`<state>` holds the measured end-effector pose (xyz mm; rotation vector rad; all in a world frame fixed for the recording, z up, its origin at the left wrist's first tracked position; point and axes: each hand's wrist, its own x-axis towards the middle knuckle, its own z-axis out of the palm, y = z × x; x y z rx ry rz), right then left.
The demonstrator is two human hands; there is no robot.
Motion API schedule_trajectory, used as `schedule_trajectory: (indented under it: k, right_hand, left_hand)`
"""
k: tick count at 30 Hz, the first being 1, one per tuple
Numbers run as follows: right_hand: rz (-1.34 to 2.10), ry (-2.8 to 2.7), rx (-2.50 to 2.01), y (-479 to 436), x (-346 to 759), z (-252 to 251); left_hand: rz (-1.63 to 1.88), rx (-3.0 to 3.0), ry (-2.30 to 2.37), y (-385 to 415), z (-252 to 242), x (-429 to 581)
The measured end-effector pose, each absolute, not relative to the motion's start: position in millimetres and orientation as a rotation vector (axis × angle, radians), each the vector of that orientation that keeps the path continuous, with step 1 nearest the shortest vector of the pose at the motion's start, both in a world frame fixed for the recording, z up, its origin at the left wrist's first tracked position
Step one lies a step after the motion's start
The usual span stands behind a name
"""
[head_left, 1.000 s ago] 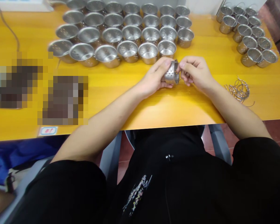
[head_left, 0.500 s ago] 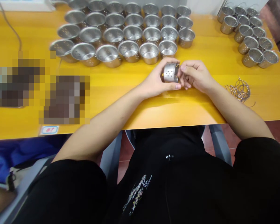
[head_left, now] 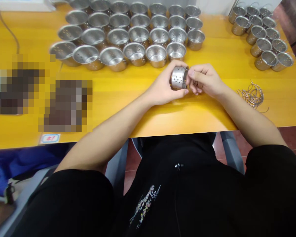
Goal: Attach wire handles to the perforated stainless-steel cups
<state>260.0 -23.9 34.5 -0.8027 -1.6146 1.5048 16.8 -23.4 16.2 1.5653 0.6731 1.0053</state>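
Observation:
My left hand [head_left: 162,87] is wrapped around a small perforated metal cup [head_left: 179,78], holding it tipped on its side above the table. The cup's open end faces right, toward my right hand [head_left: 204,79]. There the thumb and fingers are pinched together right at the cup's rim; whatever lies between them is hidden. To the right of my right forearm lies a loose heap of curved metal wires [head_left: 253,96] on the yellow table [head_left: 187,118].
Rows of perforated metal cups [head_left: 135,54] without handles stand upright behind my hands. At the back right is a group of cups with wire handles [head_left: 266,61]. Two pixelated dark objects [head_left: 66,108] and a small label [head_left: 50,138] lie on the left. A cable [head_left: 8,29] runs behind them.
The cup and my left hand have shifted very slightly, with the cup's perforated side turned a little. My right hand keeps its pinch at the rim. The whole view has drifted slightly.

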Motion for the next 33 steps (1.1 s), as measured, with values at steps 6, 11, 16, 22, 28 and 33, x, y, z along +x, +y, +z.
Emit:
schedule_trajectory:
  k: [6,11,16,22,28,33]
  right_hand:
    - [1.483,-1.639,-0.812,-24.2,258.5,37.1]
    - [1.474,-1.623,-0.814,-24.1,262.9,35.8]
    - [1.472,-1.553,-0.852,-22.0,264.2,30.7]
    - [1.412,-1.453,-0.894,-18.7,263.8,25.1]
    - [1.274,-1.421,-0.885,-13.1,266.2,20.3]
    - [1.189,-1.452,-0.864,-14.1,266.3,18.7]
  left_hand:
    - [1.021,1.599,0.694,-20.0,11.5,14.9]
    - [1.032,1.668,0.675,-22.1,11.9,13.1]
    - [1.03,1.659,0.709,-22.7,15.9,13.9]
    - [1.049,1.705,0.672,-15.4,10.6,13.6]
    - [1.04,1.661,0.697,-14.1,7.3,12.2]
    - [1.055,1.652,0.732,-14.8,10.1,11.6]
